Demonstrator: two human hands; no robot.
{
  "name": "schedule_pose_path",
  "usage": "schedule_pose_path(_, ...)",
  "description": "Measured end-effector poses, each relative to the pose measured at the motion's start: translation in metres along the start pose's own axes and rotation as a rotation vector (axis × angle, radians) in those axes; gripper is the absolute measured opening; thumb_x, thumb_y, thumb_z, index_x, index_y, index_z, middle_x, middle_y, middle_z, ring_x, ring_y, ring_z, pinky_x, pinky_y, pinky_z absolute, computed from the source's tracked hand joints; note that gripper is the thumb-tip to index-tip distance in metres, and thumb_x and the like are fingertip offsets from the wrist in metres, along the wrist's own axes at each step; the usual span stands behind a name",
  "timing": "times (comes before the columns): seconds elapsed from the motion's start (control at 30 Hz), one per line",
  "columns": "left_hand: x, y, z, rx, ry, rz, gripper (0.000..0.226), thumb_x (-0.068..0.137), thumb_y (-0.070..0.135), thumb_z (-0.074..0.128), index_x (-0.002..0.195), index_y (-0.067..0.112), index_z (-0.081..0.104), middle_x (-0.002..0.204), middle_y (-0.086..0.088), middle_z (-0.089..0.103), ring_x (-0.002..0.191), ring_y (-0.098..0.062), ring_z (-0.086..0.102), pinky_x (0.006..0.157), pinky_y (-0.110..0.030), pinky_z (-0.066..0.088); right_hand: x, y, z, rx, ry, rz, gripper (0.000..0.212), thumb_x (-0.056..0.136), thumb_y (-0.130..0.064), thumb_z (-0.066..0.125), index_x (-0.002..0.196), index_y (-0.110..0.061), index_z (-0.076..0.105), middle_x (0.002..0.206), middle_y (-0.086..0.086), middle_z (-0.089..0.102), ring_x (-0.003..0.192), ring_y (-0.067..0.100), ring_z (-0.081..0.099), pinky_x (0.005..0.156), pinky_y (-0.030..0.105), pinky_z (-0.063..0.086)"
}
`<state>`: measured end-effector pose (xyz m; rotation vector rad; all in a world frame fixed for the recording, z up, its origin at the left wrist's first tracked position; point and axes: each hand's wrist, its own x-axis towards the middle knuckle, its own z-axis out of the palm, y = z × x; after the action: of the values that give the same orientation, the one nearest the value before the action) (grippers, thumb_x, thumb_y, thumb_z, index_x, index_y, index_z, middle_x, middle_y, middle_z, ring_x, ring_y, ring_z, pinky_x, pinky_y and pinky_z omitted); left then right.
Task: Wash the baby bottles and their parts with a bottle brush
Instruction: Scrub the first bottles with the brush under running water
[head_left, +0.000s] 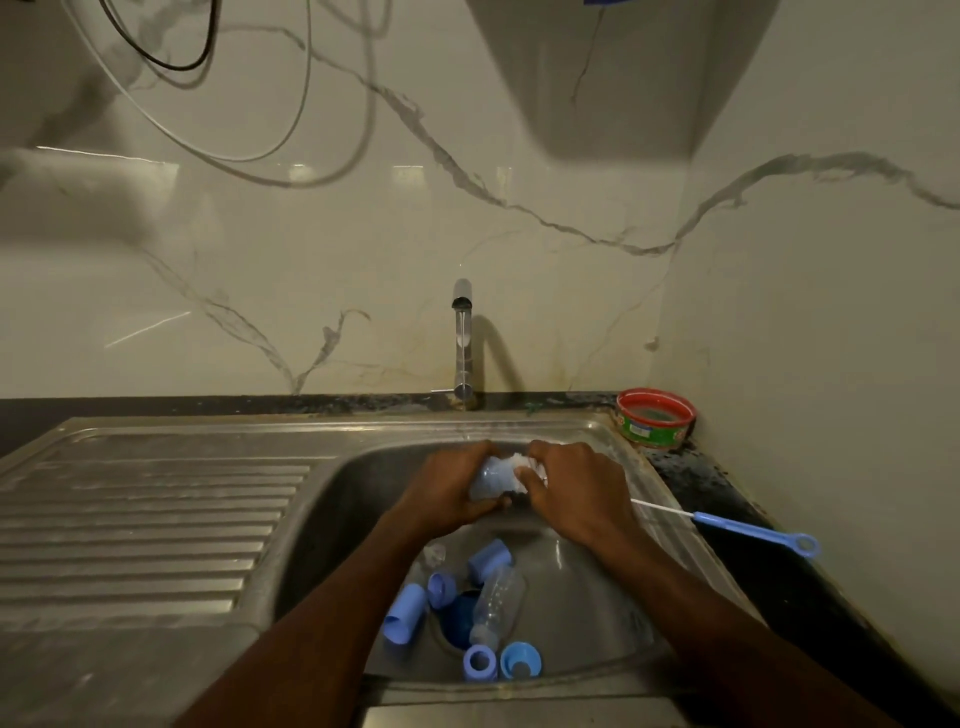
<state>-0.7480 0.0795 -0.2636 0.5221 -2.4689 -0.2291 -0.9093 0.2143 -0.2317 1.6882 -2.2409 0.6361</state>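
Note:
Over the steel sink (613, 639), my left hand (447, 493) grips a pale blue bottle part (491, 478). My right hand (576, 493) grips the white bristle head (522, 465) of the bottle brush, pressed against that part. The brush's wire and blue handle (753, 532) stick out to the right over the sink rim. In the basin below lie a clear baby bottle (496, 603), blue caps (405, 616) and blue collar rings (480, 662). The drain holds a dark blue plug (460, 618).
A chrome tap (462, 343) stands behind the sink, a thin stream seeming to run from it. A red-rimmed tub (655, 418) sits on the dark counter at back right. The ribbed drainboard (145, 514) lies left. Cables hang on the marble wall.

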Motion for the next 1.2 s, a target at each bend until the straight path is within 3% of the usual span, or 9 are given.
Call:
schedule_pose_path(0.17,0.006,0.006,-0.003,0.196,0.097,0.1,0.049,0.084,0.037,0.079,0.124,0.017,0.061,0.126,-0.003,0.062,0.113,-0.019,0.054,0.091,-0.035,0.048,0.011,0.0,0.005,0.207,-0.045,0.786,0.026,0.101,-0.029,0.055,0.088,-0.011,0.069,0.078,0.015,0.061,0.071,0.011,0.07,0.075,0.03,0.058)
schedule_pose_path(0.27,0.004,0.005,-0.001,0.188,0.077,0.08,0.05,0.084,0.039,0.078,0.125,0.017,0.06,0.126,-0.003,0.061,0.111,-0.018,0.053,0.09,-0.034,0.048,0.017,0.006,0.005,0.505,-0.303,0.319,0.026,0.093,-0.045,0.065,0.096,-0.019,0.07,0.089,0.006,0.072,0.081,0.02,0.071,0.071,0.035,0.055)
schedule_pose_path(0.4,0.003,-0.002,-0.003,0.125,0.102,-0.059,0.049,0.085,0.038,0.077,0.125,0.017,0.057,0.125,-0.003,0.06,0.111,-0.017,0.052,0.092,-0.028,0.042,0.006,0.015,-0.006,0.019,-0.172,-0.132,0.066,0.078,-0.066,0.067,0.128,-0.032,0.04,0.117,-0.004,0.055,0.094,0.018,0.061,0.072,0.036,0.051)
schedule_pose_path(0.5,0.0,-0.007,-0.005,0.074,0.085,-0.082,0.05,0.083,0.037,0.08,0.124,0.015,0.058,0.122,-0.004,0.061,0.109,-0.02,0.054,0.092,-0.034,0.046,0.005,0.007,-0.002,-0.221,-0.086,-0.277,0.056,0.088,-0.053,0.062,0.134,-0.033,0.038,0.128,-0.001,0.048,0.092,0.023,0.063,0.069,0.038,0.052)
schedule_pose_path(0.6,0.0,-0.006,-0.006,0.061,0.065,-0.046,0.053,0.082,0.039,0.079,0.126,0.019,0.058,0.125,-0.002,0.059,0.112,-0.017,0.05,0.093,-0.032,0.044,0.009,0.0,-0.002,-0.262,-0.055,-0.265,0.03,0.101,-0.042,0.047,0.126,-0.027,0.052,0.121,0.005,0.055,0.085,0.025,0.064,0.062,0.036,0.046)
schedule_pose_path(0.73,0.004,-0.003,-0.008,0.178,0.071,0.061,0.054,0.079,0.033,0.083,0.126,0.015,0.062,0.126,-0.005,0.061,0.116,-0.021,0.053,0.096,-0.037,0.046,0.009,-0.005,0.005,-0.159,-0.151,-0.162,0.036,0.103,-0.05,0.042,0.115,-0.027,0.068,0.108,0.0,0.069,0.092,0.016,0.064,0.077,0.031,0.046)
schedule_pose_path(0.9,0.009,0.001,-0.005,0.156,0.124,-0.061,0.083,0.072,0.033,0.089,0.143,0.016,0.05,0.134,-0.006,0.057,0.123,-0.022,0.052,0.101,-0.039,0.047,0.004,0.002,-0.003,-0.028,-0.128,-0.221,0.044,0.093,-0.067,0.047,0.11,-0.033,0.07,0.103,-0.007,0.071,0.09,0.013,0.064,0.072,0.028,0.04)
schedule_pose_path(1.03,0.011,0.002,0.0,0.269,0.116,-0.091,0.099,0.071,0.049,0.086,0.153,0.023,0.037,0.154,-0.002,0.04,0.142,-0.022,0.035,0.116,-0.043,0.035,0.002,0.0,-0.004,-0.188,0.033,-0.282,0.028,0.099,-0.052,0.048,0.109,-0.035,0.068,0.1,-0.004,0.071,0.089,0.018,0.067,0.065,0.029,0.035)
schedule_pose_path(1.2,0.005,0.004,0.006,0.03,-0.028,-0.043,0.103,0.082,0.039,0.078,0.161,0.022,0.015,0.167,-0.003,0.018,0.154,-0.02,0.016,0.125,-0.038,0.018,0.009,0.011,-0.009,-0.223,0.004,-0.045,0.027,0.098,-0.05,0.051,0.115,-0.035,0.065,0.103,-0.004,0.07,0.092,0.018,0.067,0.068,0.03,0.04)
